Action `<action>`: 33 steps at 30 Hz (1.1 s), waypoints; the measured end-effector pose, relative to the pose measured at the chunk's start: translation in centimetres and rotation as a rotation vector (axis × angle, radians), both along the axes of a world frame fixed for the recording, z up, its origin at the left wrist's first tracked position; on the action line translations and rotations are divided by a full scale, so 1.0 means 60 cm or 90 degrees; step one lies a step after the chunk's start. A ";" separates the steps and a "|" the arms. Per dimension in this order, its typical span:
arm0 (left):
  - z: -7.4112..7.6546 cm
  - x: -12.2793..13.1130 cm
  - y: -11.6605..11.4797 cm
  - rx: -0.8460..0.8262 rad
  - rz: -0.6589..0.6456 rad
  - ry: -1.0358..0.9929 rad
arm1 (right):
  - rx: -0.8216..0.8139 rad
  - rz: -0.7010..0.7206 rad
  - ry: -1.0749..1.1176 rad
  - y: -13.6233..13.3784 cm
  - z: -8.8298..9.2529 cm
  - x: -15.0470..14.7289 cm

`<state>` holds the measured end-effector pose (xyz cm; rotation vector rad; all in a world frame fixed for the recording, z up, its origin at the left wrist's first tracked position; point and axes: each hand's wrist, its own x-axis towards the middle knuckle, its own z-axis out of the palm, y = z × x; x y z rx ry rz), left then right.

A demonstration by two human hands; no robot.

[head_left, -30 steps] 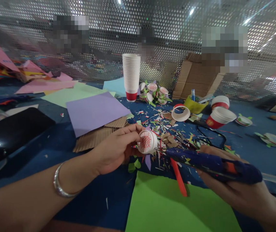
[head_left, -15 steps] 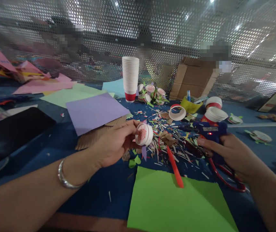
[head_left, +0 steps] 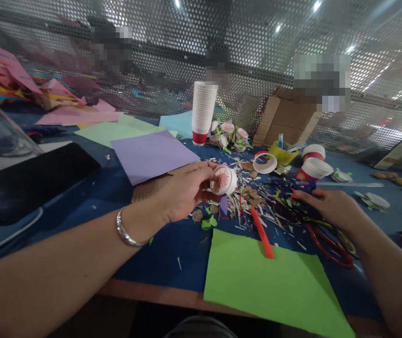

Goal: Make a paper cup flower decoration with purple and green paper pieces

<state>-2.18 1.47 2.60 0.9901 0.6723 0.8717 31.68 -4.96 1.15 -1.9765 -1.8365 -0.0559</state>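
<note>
My left hand (head_left: 192, 190) pinches a small craft piece (head_left: 225, 180) cut from a white paper cup, with a red criss-cross pattern on its face. A purple paper strip (head_left: 224, 204) shows just below it. At the right, my right hand (head_left: 331, 206) is closed round a blue glue gun (head_left: 305, 186), thumb along its near side; the gun sits low over the paper scraps, its nozzle toward the left. A clear glue stick (head_left: 349, 185) reaches out behind it. Red-handled scissors (head_left: 328, 249) lie below my right hand.
Paper scraps (head_left: 236, 213), an orange pen-like tool (head_left: 262, 232) and a green sheet (head_left: 267, 281) lie in front. Behind stand stacked paper cups (head_left: 204, 110), finished cup pieces (head_left: 227, 136), a cup ring (head_left: 265, 163) and a yellow container (head_left: 281, 154). A black phone-like slab (head_left: 46, 183) is left.
My right hand has lowered the glue gun and moved it slightly away from me, tilting it flatter. My left hand still holds the cup piece. The view has shifted a little.
</note>
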 end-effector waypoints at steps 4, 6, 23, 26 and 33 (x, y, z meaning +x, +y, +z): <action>-0.003 -0.001 0.003 0.000 -0.012 -0.007 | 0.021 -0.082 -0.061 -0.011 0.037 -0.047; -0.005 0.000 0.004 0.000 -0.008 -0.011 | 0.015 -0.017 -0.047 -0.019 0.043 -0.095; -0.018 0.001 0.016 0.003 0.015 -0.027 | -0.167 0.462 0.113 0.030 -0.028 -0.268; -0.017 0.000 0.016 0.002 0.001 -0.014 | -0.124 0.465 0.160 0.026 -0.023 -0.262; -0.016 0.002 0.015 -0.015 0.023 0.042 | -0.184 0.333 0.489 0.003 0.007 -0.231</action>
